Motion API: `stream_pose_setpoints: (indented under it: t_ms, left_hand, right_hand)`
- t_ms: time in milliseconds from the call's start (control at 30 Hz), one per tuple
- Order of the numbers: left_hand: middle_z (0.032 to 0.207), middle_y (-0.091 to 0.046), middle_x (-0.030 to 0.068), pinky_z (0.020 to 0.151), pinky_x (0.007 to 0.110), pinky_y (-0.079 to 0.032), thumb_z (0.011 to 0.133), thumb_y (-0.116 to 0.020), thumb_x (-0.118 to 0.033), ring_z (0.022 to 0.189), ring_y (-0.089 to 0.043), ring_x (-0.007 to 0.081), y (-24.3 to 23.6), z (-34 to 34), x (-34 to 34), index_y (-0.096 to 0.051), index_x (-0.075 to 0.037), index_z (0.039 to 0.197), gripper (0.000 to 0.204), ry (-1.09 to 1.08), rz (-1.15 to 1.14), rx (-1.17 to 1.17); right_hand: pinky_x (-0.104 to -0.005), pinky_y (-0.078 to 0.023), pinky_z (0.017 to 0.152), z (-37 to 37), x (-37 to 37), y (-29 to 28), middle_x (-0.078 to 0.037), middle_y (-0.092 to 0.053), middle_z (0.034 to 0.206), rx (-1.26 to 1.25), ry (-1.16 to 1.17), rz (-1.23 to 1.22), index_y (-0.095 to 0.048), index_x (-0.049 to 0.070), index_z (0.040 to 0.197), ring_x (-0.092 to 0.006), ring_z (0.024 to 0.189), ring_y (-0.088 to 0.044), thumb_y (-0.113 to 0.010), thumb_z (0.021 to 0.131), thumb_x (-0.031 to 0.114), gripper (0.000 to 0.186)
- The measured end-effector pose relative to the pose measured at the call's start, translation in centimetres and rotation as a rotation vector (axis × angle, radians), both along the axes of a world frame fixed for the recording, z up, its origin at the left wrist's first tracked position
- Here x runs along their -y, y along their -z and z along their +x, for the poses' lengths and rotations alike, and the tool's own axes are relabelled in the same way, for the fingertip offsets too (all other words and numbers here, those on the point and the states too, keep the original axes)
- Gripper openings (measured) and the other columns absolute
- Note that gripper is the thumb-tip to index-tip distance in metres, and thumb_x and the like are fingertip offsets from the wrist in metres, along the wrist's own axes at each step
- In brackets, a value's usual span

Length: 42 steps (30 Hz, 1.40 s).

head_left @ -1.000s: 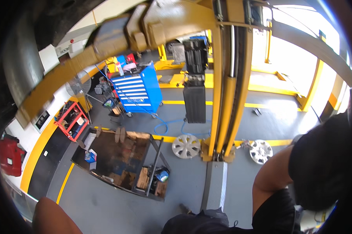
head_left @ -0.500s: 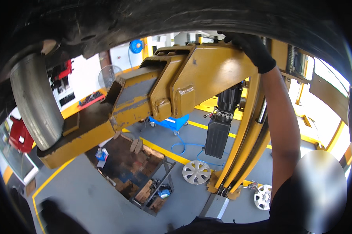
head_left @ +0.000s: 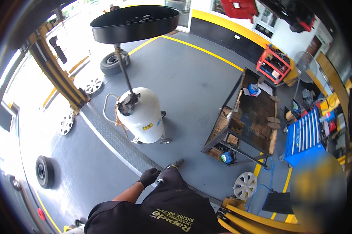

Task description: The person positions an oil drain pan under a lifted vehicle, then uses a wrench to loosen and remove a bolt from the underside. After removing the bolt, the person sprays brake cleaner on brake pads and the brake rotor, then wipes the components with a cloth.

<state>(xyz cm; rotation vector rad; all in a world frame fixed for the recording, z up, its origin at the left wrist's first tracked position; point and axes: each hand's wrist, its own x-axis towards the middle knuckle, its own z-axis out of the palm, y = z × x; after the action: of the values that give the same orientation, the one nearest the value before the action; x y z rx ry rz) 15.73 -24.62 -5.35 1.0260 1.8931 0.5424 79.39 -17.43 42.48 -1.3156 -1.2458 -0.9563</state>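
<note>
My left hand (head_left: 149, 177), in a black glove, hangs low by my thigh with its fingers curled in. The palm side is hidden, and a small pale spot shows close to the fingertips; I cannot make out whether it is held. My right hand is out of sight. Ahead of me stands a white wheeled oil drainer (head_left: 143, 117) with a curved push handle. Its pole carries a wide black drain pan (head_left: 135, 29), raised well above the tank. The hand is apart from the drainer.
A ribbed metal floor strip (head_left: 117, 144) runs from a yellow lift post (head_left: 55, 70) toward my feet. At right stand a dark work cart (head_left: 258, 117), a blue tool chest (head_left: 302, 134) and a red tool cart (head_left: 275, 64). Tyres (head_left: 45, 171) and wheel covers (head_left: 245, 185) lie about.
My right hand has left the yellow lift arm and gone out of view. The view has turned left, away from the vehicle's underside; my left hand and the oil drainer now show.
</note>
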Motion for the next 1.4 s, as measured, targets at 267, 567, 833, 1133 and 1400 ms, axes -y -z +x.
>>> stream_pose_setpoints:
  t_ms: [267,567,833,1133,1400]
  left_hand:
    - [0.107,-0.073,0.0203,0.083,0.049,-0.054,0.104,-0.068,-0.036,0.094,-0.072,0.0401,-4.8,0.4,-5.9,-0.072,0.0,0.11,0.036,0.084,0.396,-0.005]
    - [0.127,-0.066,0.0178,0.092,0.043,-0.06,0.095,-0.082,-0.025,0.106,-0.071,0.0331,-14.4,-0.6,-12.8,-0.059,-0.006,0.144,0.057,0.336,0.679,0.257]
    - [0.114,-0.07,0.0127,0.083,0.04,-0.061,0.089,-0.087,-0.016,0.102,-0.073,0.0307,-13.4,-16.4,-15.3,-0.071,-0.005,0.117,0.034,0.108,0.867,0.025]
    - [0.115,-0.075,0.0136,0.087,0.044,-0.06,0.082,-0.087,-0.009,0.101,-0.074,0.0343,-20.7,-27.2,-21.2,-0.072,-0.005,0.114,0.035,0.204,1.092,-0.28]
    - [0.113,-0.077,0.0148,0.082,0.042,-0.062,0.083,-0.089,-0.011,0.097,-0.077,0.0312,-35.4,-27.6,-23.6,-0.074,-0.004,0.114,0.035,0.166,1.353,-0.305]
  right_hand:
    - [-0.0256,-0.054,0.081,-8.9,-8.3,16.8,-0.003,-0.074,0.108,-0.774,-0.737,-0.366,-0.072,0.005,0.124,-0.0127,0.092,-0.068,-0.069,0.101,0.006,0.023]
    - [-0.0286,-0.057,0.076,-40.1,-12.9,34.8,-0.003,-0.071,0.096,-1.391,-1.217,-1.427,-0.072,0.005,0.121,-0.0115,0.083,-0.069,-0.076,0.096,0.008,0.025]
    - [-0.0316,-0.061,0.082,-62.9,-15.7,34.9,-0.006,-0.074,0.103,-1.391,-1.436,-1.529,-0.069,0.002,0.124,-0.0161,0.089,-0.073,-0.076,0.098,0.009,0.027]
    - [-0.0307,-0.061,0.082,-74.7,-19.4,30.4,-0.008,-0.075,0.11,-1.524,-1.531,-1.307,-0.066,0.001,0.13,-0.0148,0.093,-0.073,-0.074,0.104,0.017,0.032]
    - [-0.0318,-0.059,0.086,-72.2,-22.5,21.6,-0.01,-0.076,0.111,-1.477,-1.818,-1.202,-0.063,0.001,0.136,-0.0172,0.094,-0.072,-0.073,0.103,0.015,0.037]
